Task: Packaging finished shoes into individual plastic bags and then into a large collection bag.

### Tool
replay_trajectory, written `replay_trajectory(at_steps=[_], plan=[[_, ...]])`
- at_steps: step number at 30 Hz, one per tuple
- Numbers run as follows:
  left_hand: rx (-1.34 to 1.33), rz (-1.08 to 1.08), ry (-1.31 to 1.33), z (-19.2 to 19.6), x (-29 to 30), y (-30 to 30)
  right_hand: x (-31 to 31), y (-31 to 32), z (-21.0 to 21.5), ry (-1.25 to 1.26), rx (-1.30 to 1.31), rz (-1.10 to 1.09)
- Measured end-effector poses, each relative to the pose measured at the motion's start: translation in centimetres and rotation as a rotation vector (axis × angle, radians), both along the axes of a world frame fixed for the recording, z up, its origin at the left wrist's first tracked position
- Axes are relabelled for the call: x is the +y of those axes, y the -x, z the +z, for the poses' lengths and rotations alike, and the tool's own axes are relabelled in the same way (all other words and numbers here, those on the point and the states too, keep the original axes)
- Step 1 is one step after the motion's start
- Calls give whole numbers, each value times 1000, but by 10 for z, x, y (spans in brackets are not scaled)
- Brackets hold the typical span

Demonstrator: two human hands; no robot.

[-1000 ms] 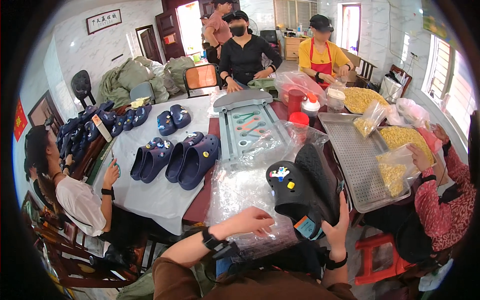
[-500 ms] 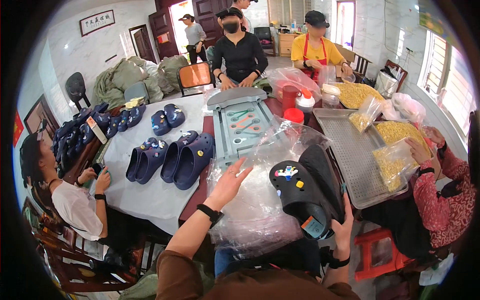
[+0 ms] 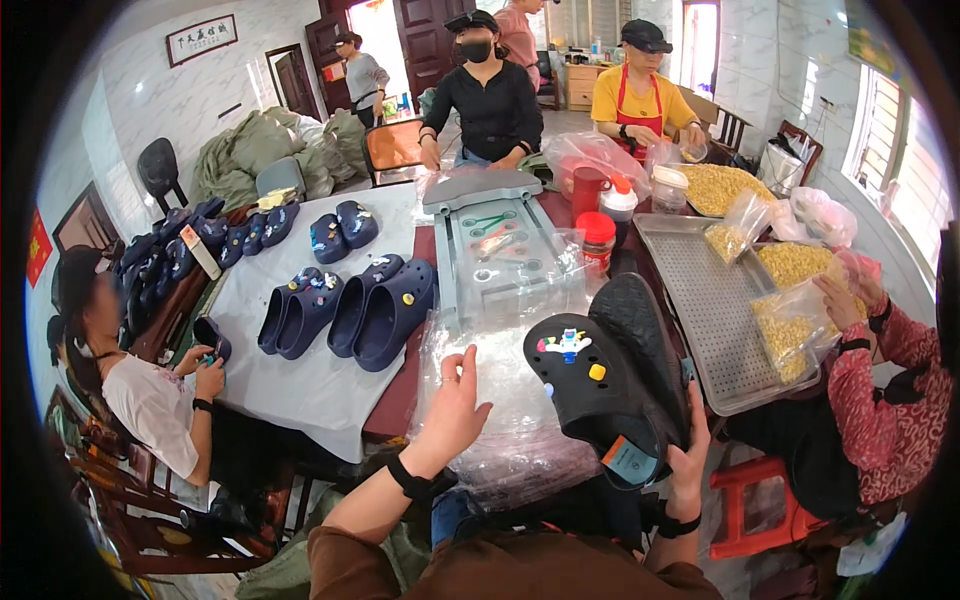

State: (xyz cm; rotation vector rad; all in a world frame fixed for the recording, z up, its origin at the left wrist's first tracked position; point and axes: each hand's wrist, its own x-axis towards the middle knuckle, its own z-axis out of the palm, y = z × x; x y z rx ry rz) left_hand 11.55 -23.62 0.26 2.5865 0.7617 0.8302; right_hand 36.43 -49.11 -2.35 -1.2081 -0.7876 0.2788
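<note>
My right hand (image 3: 688,458) grips a pair of black clogs (image 3: 570,385) from the right side, its fingers partly hidden behind them. The clogs are tilted, one turned so its sole shows. A small astronaut charm and a yellow charm sit on the near clog, and an orange and blue tag is at its heel. My left hand (image 3: 455,408) is over clear plastic bags (image 3: 510,440), fingers raised and thumb apart, with nothing visible in it. These bags lie in a stack at the table's near edge.
Navy clogs (image 3: 395,315) stand in pairs on a white sheet (image 3: 330,395) at left. Ahead lies a grey plastic toolset-like toy (image 3: 490,235). Red-lidded jar (image 3: 598,238) and perforated metal tray (image 3: 690,300) are at right, near a red stool (image 3: 750,505). Co-workers sit around.
My left hand has drawn back toward me, its fingers less spread. The clogs have shifted slightly left in my right hand. The clear film has dropped off the red-lidded jar.
</note>
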Motion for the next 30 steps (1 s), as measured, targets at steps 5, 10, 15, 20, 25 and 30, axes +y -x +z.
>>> replay_trajectory(at_steps=[5,10,15,20,25,30], plan=[[21,69,-35,-29,4,-6,-4,-2,0,-29,-28,26],[-43,103,-45,-23,12,-18,-9,18,33,-20,148,143],[-157,157,-91,-9,16,-28,-20,5,18,16,136,359],[-261,179,-80,19,17,-32,-22,12,37,125,126,535],[-255,104,-44,28,20,-26,-23,5,34,190,64,534],[-154,88,-119,39,10,-18,-20,-5,21,110,112,433]])
